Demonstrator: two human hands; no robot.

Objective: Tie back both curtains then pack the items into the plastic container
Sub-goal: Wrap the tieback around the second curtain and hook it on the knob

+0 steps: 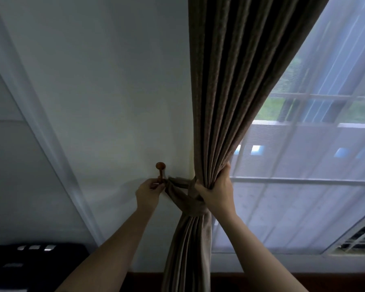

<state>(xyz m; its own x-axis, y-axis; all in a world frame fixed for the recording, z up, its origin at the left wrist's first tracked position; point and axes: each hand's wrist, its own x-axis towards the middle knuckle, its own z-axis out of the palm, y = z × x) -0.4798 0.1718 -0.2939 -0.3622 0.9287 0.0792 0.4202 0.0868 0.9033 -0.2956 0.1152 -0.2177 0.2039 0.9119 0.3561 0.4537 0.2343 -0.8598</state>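
Clamp curtain (240,81) firmly in closed right grip (216,192); slip tieback (190,204) end, pinched in left grip (149,193), over hook (160,168).

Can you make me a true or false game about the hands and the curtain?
1. The right hand grips the brown curtain. True.
2. The left hand touches nothing. False: it pinches the end of the tieback at the wooden hook.
3. The tieback wraps around the brown curtain. True.
4. The wooden hook is fixed to the window. False: it sits on the white wall, left of the brown curtain.
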